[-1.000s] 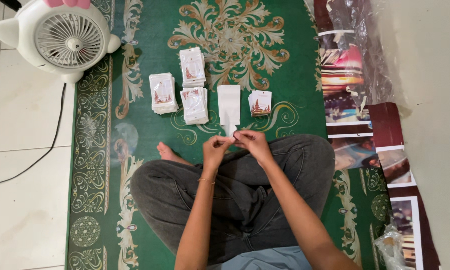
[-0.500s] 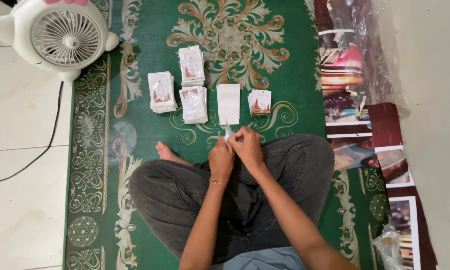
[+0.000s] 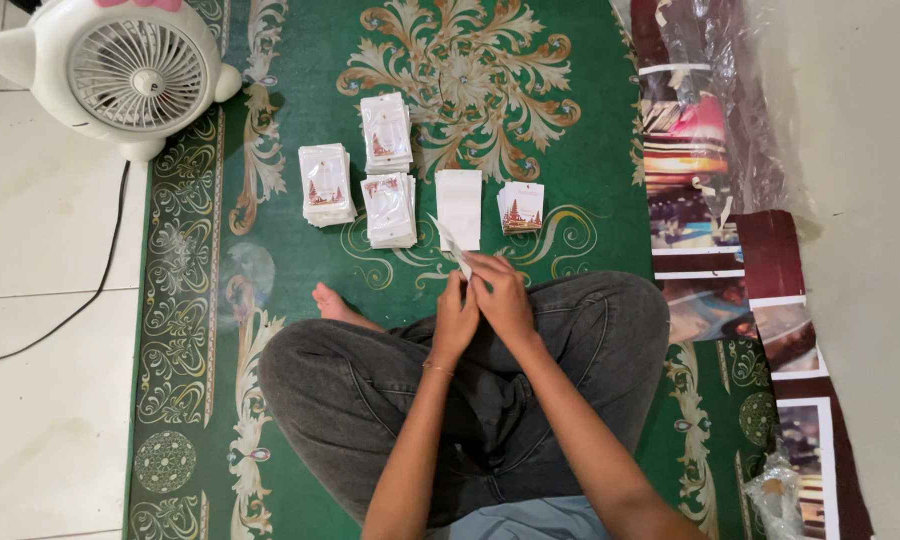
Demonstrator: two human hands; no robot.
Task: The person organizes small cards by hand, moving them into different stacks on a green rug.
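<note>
I sit cross-legged on a green patterned rug (image 3: pixel 270 250). My left hand (image 3: pixel 456 318) and my right hand (image 3: pixel 503 295) meet above my knees, both pinching a small white packet (image 3: pixel 453 244) that sticks up and to the left from my fingers. Just beyond it lies a plain white pouch stack (image 3: pixel 459 207). To its right sits a short pile of printed cards (image 3: pixel 521 206). To the left are three stacks of packed white cards: one (image 3: pixel 388 209), one (image 3: pixel 326 185) and one farther off (image 3: pixel 386 132).
A white round fan (image 3: pixel 125 72) stands at the rug's top-left corner, its black cord (image 3: pixel 90 290) trailing over the white tiles. Printed sheets and clear plastic wrap (image 3: pixel 700 170) lie along the rug's right edge, with more prints (image 3: pixel 800 440) lower right.
My hands have drawn closer together and slightly toward my lap, and the small white packet now tilts up-left between my fingers. The stacks on the rug have not moved.
</note>
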